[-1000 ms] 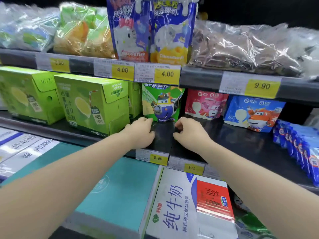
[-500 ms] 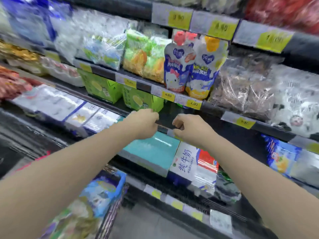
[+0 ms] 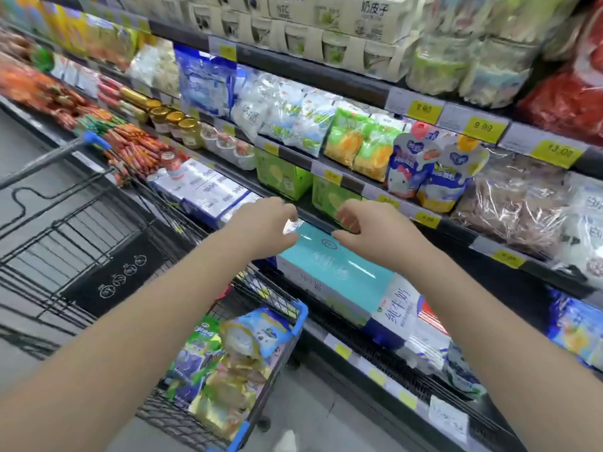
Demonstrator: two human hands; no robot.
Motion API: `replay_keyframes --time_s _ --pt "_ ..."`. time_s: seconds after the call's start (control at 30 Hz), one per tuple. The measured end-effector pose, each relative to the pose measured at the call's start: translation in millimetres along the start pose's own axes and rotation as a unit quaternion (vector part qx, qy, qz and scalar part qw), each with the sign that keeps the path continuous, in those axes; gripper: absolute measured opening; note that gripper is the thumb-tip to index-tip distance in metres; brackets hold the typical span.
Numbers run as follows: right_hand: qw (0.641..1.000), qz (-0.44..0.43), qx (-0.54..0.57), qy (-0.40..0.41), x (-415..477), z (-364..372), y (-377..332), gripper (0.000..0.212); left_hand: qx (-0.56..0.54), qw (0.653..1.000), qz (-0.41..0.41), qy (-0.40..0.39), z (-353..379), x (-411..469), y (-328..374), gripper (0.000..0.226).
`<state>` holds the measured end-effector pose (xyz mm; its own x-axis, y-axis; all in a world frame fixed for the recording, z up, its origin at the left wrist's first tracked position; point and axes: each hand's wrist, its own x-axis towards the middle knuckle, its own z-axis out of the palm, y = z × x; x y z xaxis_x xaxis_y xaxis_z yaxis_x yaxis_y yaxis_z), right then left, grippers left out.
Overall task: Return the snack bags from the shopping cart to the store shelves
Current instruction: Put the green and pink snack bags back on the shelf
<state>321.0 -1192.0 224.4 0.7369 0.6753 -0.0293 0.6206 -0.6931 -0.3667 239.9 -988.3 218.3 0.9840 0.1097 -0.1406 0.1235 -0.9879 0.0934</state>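
In the head view, the left hand (image 3: 262, 228) and right hand (image 3: 370, 231) hover near each other above a teal carton (image 3: 339, 267), fingers loosely curled and holding nothing. Snack bags (image 3: 239, 350) lie in the shopping cart (image 3: 301, 313) at near left, on grey floor (image 3: 19, 141) beside the stocked store shelves (image 3: 310, 73).

Yellow price tags (image 3: 424, 109) reading 9.90, 9.90, 13.00; milk carton (image 3: 399, 313) marked 纯牛奶
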Motion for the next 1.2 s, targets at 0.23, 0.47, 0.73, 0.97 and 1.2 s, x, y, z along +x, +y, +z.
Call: replay_keyframes --time_s 0.23,0.47,0.73,0.97,1.2 --pt "0.992 -0.095 0.028 -0.076 -2.3 32.0 -57.1 0.039 -0.017 0.991 -0.129 -0.002 7.5 -89.0 -39.2 0.04" --pt "0.979 -0.153 0.043 -0.125 0.6 71.1 -106.3 0.036 -0.028 0.971 -0.231 -0.053 32.9 -151.8 -72.4 0.043" --pt "0.976 -0.152 0.014 -0.157 3.0 113.4 -168.3 0.036 -0.054 0.965 -0.251 -0.056 50.7 -203.1 -132.2 0.04" --pt "0.981 -0.103 -0.015 -0.163 15.1 161.1 -246.3 0.031 -0.04 0.976 -0.208 -0.056 63.3 -242.9 -221.3 0.038" --pt "0.986 -0.003 0.027 -0.167 4.1 197.4 -304.3 0.036 -0.056 0.988 -0.121 -0.08 71.1 -260.8 -284.1 0.039"
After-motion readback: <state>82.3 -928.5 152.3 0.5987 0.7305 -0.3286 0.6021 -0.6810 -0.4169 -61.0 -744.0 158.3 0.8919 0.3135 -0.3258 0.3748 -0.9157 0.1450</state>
